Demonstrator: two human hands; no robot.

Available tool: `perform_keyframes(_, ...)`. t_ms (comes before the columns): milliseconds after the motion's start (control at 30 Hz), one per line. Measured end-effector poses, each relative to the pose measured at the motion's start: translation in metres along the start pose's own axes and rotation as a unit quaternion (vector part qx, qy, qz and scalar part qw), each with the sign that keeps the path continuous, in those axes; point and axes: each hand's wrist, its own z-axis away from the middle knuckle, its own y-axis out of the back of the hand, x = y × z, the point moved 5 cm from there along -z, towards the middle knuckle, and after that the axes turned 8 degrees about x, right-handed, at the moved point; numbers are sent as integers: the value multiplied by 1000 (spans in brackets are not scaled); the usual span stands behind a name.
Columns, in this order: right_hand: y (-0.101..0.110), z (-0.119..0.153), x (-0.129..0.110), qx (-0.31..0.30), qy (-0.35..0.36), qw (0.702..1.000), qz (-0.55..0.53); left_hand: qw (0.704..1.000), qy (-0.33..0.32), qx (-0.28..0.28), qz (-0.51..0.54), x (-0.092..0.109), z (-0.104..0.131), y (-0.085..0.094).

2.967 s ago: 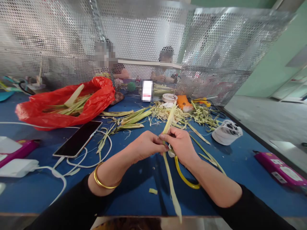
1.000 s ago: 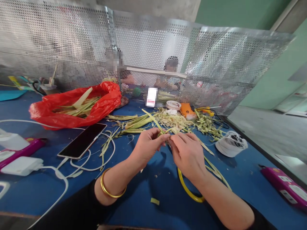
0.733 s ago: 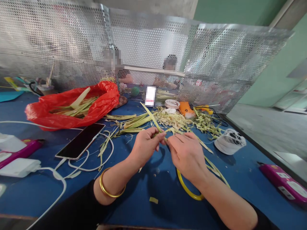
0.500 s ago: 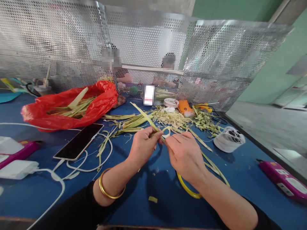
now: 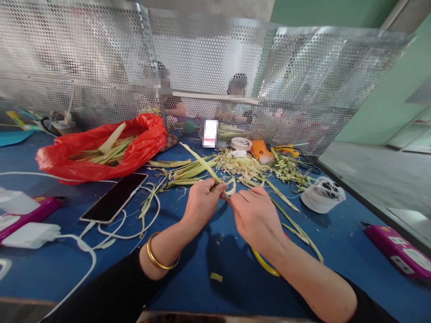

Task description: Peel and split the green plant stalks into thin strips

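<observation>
leaf strip (image 5: 199,158), pale green, long and narrow: held above the worktop (image 5: 188,287) between both hands, free end slanting away up and to the left. left hand (image 5: 201,202) has it pinched between thumb and fingers. right hand (image 5: 256,217), back toward the view, fingers curled in on the near end just beside the left fingertips; exact fingertip contact hidden. a paler curl (image 5: 231,186) stands behind the gap between the hands.

beyond the hands: green stalks (image 5: 198,169) lying side by side, then a heap of shreds (image 5: 240,168), with a pile of green bits (image 5: 290,171) on its right. yellow tube (image 5: 264,262) curves partly under the right forearm.

farther out, left: black-screened phone (image 5: 114,198), cable plugged in; red plastic bag (image 5: 60,161) behind it, open, leaves inside. right: white cord coil (image 5: 321,197).
</observation>
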Motion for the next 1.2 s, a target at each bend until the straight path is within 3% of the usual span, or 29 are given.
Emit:
perform_keyframes(233, 2, 2, 6, -5, -46, 999, -8, 963, 150, -78, 211, -1, -3, 0)
perform_keyframes(467, 3, 0, 3, -15, -36, 999, -33, 985, 96, -87, 118, 3, -2, 3)
perform_keyframes(567, 14, -3, 14, 41, -89, 990, -97, 981, 92, -127, 112, 6, 0, 0)
perform_keyframes(633, 16, -3, 32, 80, -177, 971, -141, 975, 93, -175, 102, 9, 4, -3)
perform_keyframes(700, 7, -2, 47, 52, -270, 936, -222, 968, 93, -220, 83, 13, 8, -7)
perform_keyframes(767, -10, 1, 53, -22, -352, 866, -354, 962, 88, -253, 60, 16, 12, -10)
perform_keyframes(867, -30, 7, 45, -91, -418, 729, -534, 961, 84, -265, 19, 16, 16, -12)
perform_keyframes(933, -35, 9, 41, -86, -435, 683, -581, 960, 85, -266, 1, 15, 18, -12)
perform_keyframes(1000, -35, 11, 41, -60, -453, 679, -574, 959, 79, -271, -4, 14, 20, -14)
perform_keyframes(1200, -36, 15, 38, -8, -458, 710, -535, 956, 89, -280, -15, 10, 21, -14)
